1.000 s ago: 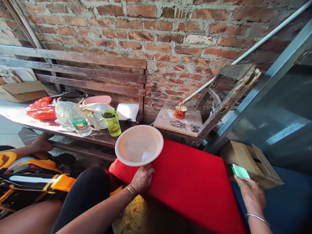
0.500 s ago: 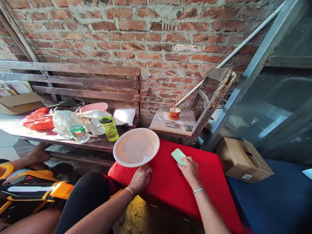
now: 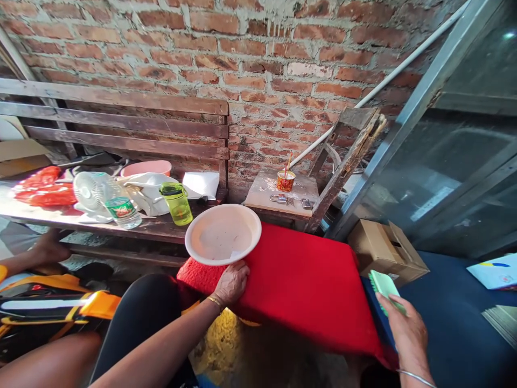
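In my right hand [image 3: 406, 320] is a light green scrub brush [image 3: 384, 291], gripped at one end with its bristles facing up and left. It is over the blue surface, just past the right end of the red cloth [image 3: 299, 280]. My left hand [image 3: 232, 281], fingers curled in, rests on the red cloth against the near rim of a white plastic basin [image 3: 224, 234]. Whether those fingers pinch anything is hidden. A small white scrap and a few specks lie in the basin, which sits on the cloth's left end.
A cardboard box [image 3: 388, 250] stands on the blue surface [image 3: 448, 323] at the right. The wooden bench [image 3: 153, 229] holds a green bottle [image 3: 176, 203], a water bottle [image 3: 123, 213] and a fan [image 3: 91, 191]. Padlocks and a cup [image 3: 285, 181] with sticks stand on the chair [image 3: 258, 194].
My right hand has carried the brush rightward off the red cloth to above the blue surface, turning it so the bristles show. My left hand stays by the basin. The view has shifted slightly.
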The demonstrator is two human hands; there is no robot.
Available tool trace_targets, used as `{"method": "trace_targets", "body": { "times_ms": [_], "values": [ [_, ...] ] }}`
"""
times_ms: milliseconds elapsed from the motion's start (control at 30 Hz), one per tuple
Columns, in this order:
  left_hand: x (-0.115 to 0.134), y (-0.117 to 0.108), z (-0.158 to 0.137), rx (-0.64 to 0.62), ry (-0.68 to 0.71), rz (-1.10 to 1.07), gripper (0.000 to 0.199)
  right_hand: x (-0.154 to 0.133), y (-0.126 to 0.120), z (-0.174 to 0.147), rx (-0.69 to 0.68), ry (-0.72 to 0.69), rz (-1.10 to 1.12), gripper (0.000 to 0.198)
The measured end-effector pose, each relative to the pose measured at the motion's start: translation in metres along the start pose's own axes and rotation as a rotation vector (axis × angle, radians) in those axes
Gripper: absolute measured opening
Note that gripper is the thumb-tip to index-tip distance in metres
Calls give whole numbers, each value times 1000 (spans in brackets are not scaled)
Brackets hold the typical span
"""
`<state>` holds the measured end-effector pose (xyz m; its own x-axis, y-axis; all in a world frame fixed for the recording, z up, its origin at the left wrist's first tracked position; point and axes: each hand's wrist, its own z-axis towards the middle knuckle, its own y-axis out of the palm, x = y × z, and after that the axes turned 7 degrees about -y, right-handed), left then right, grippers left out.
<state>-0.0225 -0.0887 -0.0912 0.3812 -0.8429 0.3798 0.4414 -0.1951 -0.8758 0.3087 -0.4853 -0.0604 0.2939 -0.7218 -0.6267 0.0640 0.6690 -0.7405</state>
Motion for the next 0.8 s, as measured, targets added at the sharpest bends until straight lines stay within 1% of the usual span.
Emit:
{"method": "trace_targets", "body": {
  "times_ms": [67, 100, 167, 200, 233, 267, 333, 400, 467, 533, 600, 633, 700, 733, 800],
  "values": [
    [0, -2, 1, -2, 8, 9, 27, -36, 14, -32, -42, -7, 77, 57],
    [0, -3, 1, -3, 12, 14, 28, -54, 23, -49, -85, -70, 129, 55],
    [0, -4, 2, -1, 16, 20, 27, -87, 43, -78, -180, -281, 195, 47],
    [1, -4, 2, 3, 15, 22, 27, -98, 52, -88, -221, -379, 192, 42],
    [1, -5, 2, 8, 12, 25, 26, -106, 59, -95, -252, -455, 164, 37],
    [1, -4, 2, 11, 11, 28, 26, -110, 64, -99, -273, -500, 114, 33],
    [1, -4, 2, 13, 11, 31, 25, -107, 64, -95, -274, -508, -13, 31],
    [0, -3, 3, 10, 11, 33, 25, -92, 52, -82, -247, -440, -134, 34],
    [0, -2, 4, 4, 7, 36, 26, -68, 31, -66, -204, -311, -252, 40],
    [-1, -3, 4, -7, 3, 42, 26, -41, 7, -51, -157, -118, -341, 48],
    [0, -4, 5, -18, -1, 46, 26, -16, -15, -42, -95, 79, -334, 55],
    [0, -4, 5, -22, -4, 45, 26, -6, -23, -40, -69, 149, -268, 57],
    [1, -5, 5, -23, -11, 42, 26, 6, -34, -41, -31, 217, -12, 62],
    [2, -6, 5, -20, -12, 40, 25, 7, -36, -44, -35, 216, 146, 65],
    [3, -7, 5, -10, -8, 35, 25, 3, -39, -50, -104, 186, 403, 70]
  ]
}}
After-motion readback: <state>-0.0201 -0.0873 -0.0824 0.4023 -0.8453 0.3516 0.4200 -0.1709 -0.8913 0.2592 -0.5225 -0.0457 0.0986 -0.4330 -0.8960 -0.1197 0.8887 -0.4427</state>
